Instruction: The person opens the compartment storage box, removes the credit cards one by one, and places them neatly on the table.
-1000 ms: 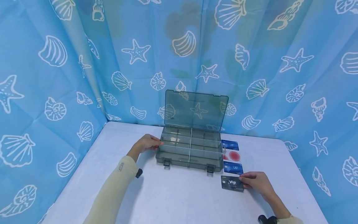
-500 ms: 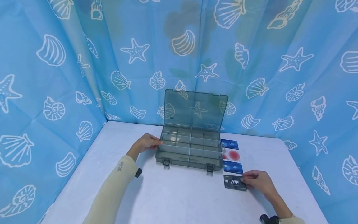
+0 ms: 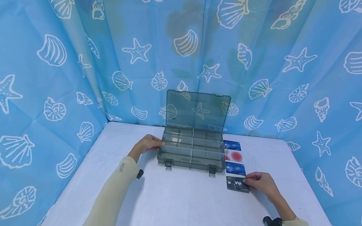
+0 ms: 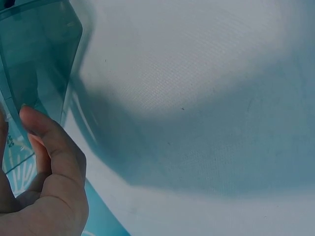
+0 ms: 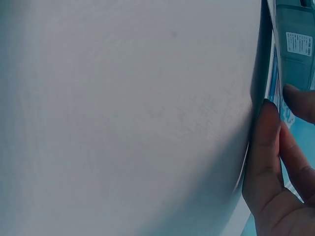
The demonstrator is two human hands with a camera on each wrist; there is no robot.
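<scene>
A smoky translucent compartment box stands on the white table, its lid raised at the back. Clear dividers split the inside into several sections. My left hand grips the box's left wall, with the thumb at the rim; the left wrist view shows the left hand at the box's corner. My right hand pinches the right edge of a black VIP card between thumb and fingers. In the right wrist view the right hand holds the card nearly edge-on.
Right of the box lie a blue VIP card, a white card with red circles and another blue VIP card in a column. A blue shell-print curtain hangs behind the table and along both sides.
The black card and my right hand have shifted slightly to the right, then stayed in place. My left hand keeps its grip on the box.
</scene>
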